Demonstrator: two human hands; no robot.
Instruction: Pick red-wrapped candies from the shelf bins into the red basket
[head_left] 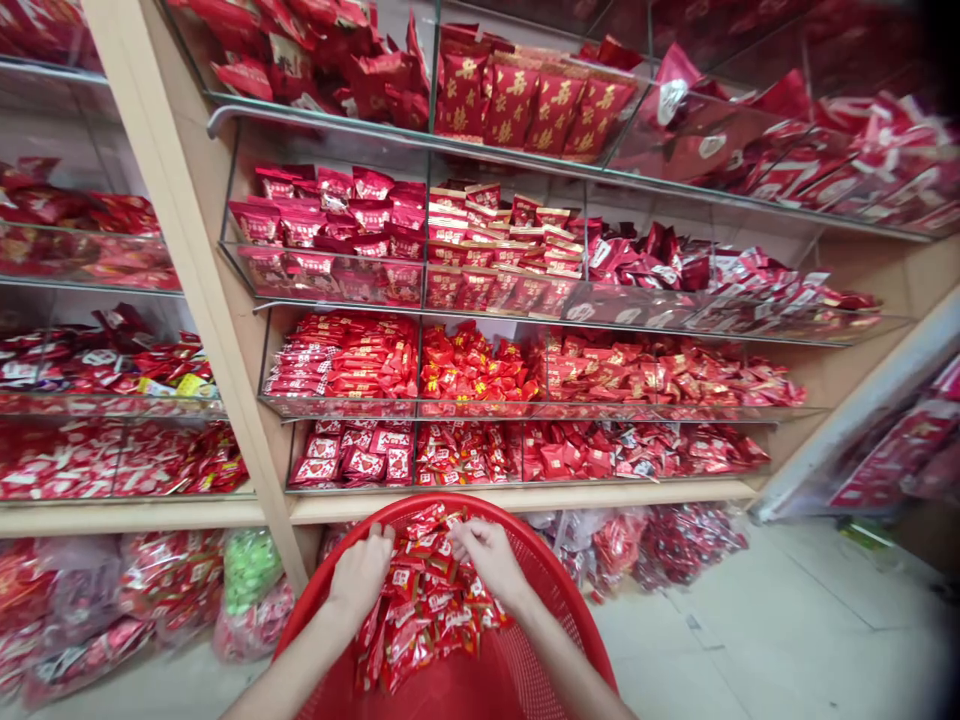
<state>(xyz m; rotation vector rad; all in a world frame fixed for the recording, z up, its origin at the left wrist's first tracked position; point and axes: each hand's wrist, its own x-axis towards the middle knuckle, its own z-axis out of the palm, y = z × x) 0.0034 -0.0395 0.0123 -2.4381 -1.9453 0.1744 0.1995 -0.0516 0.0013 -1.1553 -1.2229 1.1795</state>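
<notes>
A round red plastic basket [555, 590] stands below the shelves, with a heap of small red wrapped candies [420, 605] inside. Over the left side of the heap is my left hand [364, 572], its fingers curled closed; whatever they hold is hidden. My right hand [489, 560] is above the right side of the heap, thumb and fingers drawn together close to the wrappers. I cannot make out what is between them. Both forearms reach across the basket from the near side.
Glass-fronted shelves [517, 410] hold sorted red packets in compartments. A wooden upright [187, 250] divides them from another rack at left. Bulging plastic bags [169, 580] lie on the floor beneath, with more bags [667, 545] at right. Pale floor tiles [750, 620] extend to the right.
</notes>
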